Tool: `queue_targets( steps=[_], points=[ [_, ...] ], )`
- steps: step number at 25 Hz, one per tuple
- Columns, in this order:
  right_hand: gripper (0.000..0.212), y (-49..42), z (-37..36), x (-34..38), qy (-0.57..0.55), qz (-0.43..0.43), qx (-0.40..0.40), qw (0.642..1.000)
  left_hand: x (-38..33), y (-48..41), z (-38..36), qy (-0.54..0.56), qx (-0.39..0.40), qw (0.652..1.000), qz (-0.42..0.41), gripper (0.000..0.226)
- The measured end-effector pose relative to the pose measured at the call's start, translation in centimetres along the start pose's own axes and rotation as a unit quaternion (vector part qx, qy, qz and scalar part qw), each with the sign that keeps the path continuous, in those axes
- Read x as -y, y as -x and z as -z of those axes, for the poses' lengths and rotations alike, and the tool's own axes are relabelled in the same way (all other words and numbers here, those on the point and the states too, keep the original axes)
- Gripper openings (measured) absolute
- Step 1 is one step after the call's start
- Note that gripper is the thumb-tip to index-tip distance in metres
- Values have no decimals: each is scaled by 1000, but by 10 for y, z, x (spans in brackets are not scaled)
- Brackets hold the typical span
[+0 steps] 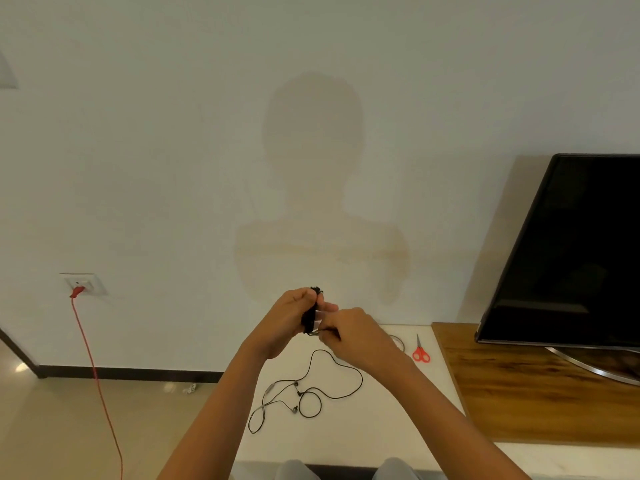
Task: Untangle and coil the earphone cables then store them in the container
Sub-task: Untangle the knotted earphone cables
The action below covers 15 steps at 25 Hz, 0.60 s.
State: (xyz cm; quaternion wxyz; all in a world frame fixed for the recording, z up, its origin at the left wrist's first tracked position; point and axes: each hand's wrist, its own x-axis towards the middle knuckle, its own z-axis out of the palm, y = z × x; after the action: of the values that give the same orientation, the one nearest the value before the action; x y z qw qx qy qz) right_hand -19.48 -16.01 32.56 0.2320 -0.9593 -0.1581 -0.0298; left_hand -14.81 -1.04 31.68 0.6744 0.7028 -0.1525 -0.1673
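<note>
My left hand (289,318) grips a black earphone cable coil (309,315), wound into a tight bundle and held above the white table (433,393). My right hand (356,332) pinches the loose end of that cable at the bundle's lower edge. Below the hands a second black earphone cable (311,389) lies spread in loose loops on the table, with its earbuds and inline remote showing. No container is in view.
Red-handled scissors (420,351) lie at the table's back edge. A television (571,251) stands on a wooden surface (540,393) at the right. A red cord (93,368) hangs from a wall socket (83,284) at the left. A thin loop of cable (400,341) peeks out behind my right hand.
</note>
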Motion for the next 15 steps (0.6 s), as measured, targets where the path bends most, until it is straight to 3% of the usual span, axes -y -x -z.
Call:
queue_targets(
  steps=[5, 7, 11, 15],
  points=[
    [16, -12, 15, -10, 97, 106, -9, 990, 10, 0, -8, -76, 48, 995, 43, 24],
    [10, -14, 14, -23, 15, 126, -18, 992, 13, 1, -12, -24, 68, 995, 74, 28],
    [12, -16, 6, -45, -207, 62, -65, 974, 13, 4, -22, 76, 99, 986, 112, 27],
    [10, -15, -5, -62, -391, 25, 2, 920, 18, -2, -22, 125, 121, 974, 147, 25]
  ],
)
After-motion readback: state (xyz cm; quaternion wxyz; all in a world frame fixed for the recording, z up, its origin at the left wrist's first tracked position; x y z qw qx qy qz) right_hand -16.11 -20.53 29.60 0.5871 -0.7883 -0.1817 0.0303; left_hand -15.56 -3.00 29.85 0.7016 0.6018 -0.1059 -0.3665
